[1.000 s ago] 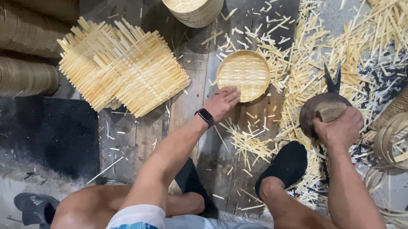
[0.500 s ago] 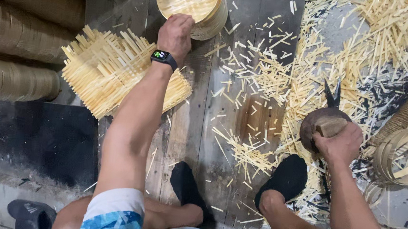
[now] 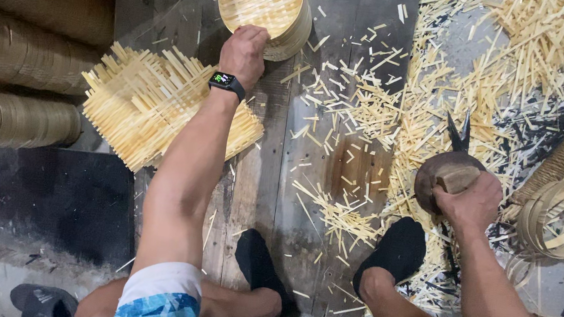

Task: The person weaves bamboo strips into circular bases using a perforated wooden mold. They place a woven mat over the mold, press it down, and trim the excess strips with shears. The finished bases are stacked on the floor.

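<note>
Bamboo steamer baskets (image 3: pixel 267 10) stand stacked at the top of the head view, where the left hand (image 3: pixel 245 51) closes its grip on the top rim. Right hand (image 3: pixel 469 203) wraps shut around a wooden handle (image 3: pixel 458 179) on a round block (image 3: pixel 438 174), steadying it among the bamboo offcuts (image 3: pixel 426 116) on the plank floor (image 3: pixel 299 200).

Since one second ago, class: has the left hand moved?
Yes. The left hand has gone up the frame, away from the body, past the woven mat, to the basket stack. The right hand stayed put.
</note>
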